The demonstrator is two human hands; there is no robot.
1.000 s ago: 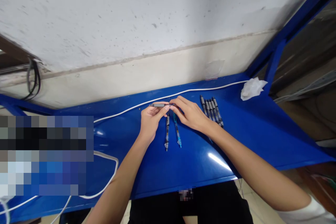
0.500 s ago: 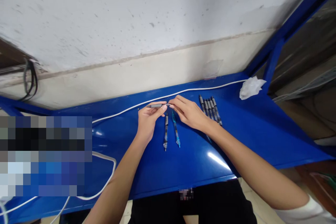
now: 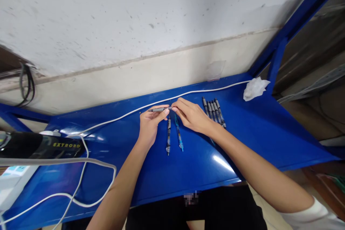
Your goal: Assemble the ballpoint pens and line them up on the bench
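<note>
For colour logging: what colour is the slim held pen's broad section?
The slim pen's broad section is grey; see the head view.

Slim pen (image 3: pixel 159 109), grey section, dark left end, nearly level, between both hands (image 3: pixel 148 124) (image 3: pixel 191 115)

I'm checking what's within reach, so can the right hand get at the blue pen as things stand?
Probably yes: the blue pen lies close to the right hand, mostly uncovered, though that hand is busy at the held gray pen.

The left hand (image 3: pixel 149 125) and right hand (image 3: pixel 193 116) grip a gray-and-black pen (image 3: pixel 158 109). A teal pen (image 3: pixel 179 136) lies on the blue table (image 3: pixel 188 169).
</note>
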